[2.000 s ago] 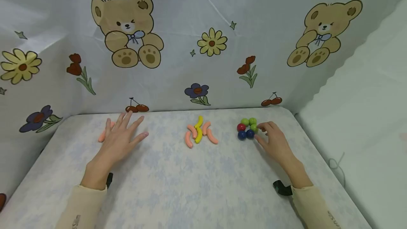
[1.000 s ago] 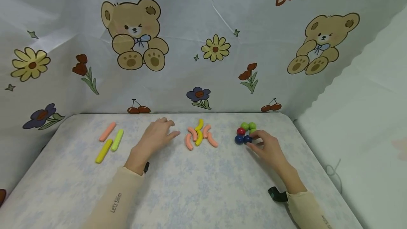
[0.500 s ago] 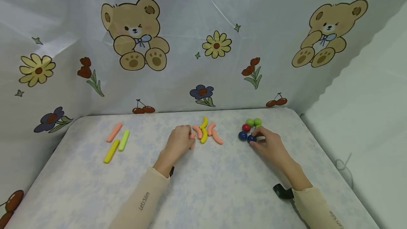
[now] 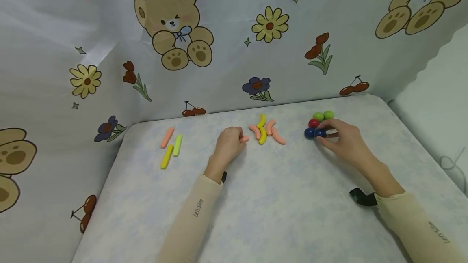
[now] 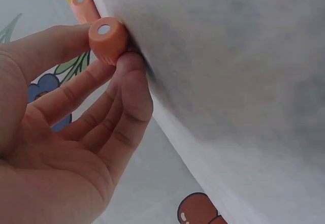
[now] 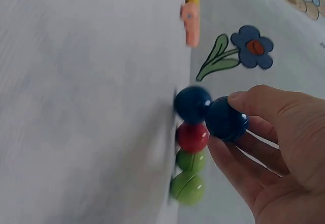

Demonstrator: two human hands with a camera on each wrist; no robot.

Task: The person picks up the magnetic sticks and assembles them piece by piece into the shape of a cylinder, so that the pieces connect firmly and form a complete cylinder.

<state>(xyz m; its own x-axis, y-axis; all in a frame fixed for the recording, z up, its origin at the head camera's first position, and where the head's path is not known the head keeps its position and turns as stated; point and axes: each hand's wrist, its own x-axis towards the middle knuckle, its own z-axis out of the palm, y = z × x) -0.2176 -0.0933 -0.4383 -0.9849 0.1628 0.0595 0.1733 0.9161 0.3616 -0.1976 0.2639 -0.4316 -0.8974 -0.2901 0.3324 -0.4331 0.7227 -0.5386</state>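
Note:
My left hand (image 4: 228, 145) pinches a pink curved piece (image 4: 244, 138) just left of the group of curved pieces; in the left wrist view its end (image 5: 107, 38) sits between thumb and fingers. Beside it lie two yellow curved pieces (image 4: 262, 136) and several pink ones (image 4: 278, 136). On the right, my right hand (image 4: 347, 141) pinches a dark blue ball (image 4: 320, 133), also seen in the right wrist view (image 6: 226, 119). Another blue ball (image 4: 309, 133) is next to it, with a red ball (image 4: 313, 123) and green balls (image 4: 318, 116) behind.
At the left of the table (image 4: 256, 198) lie a pink stick (image 4: 167, 137), a light green stick (image 4: 177, 145) and a yellow stick (image 4: 167, 156). A cloth printed with bears (image 4: 175, 31) stands behind the table's back edge.
My left hand has moved right from the sticks to the curved pieces and taken hold of a pink one. My right hand has shifted from beside the green ball to grip a blue one. The head view has turned.

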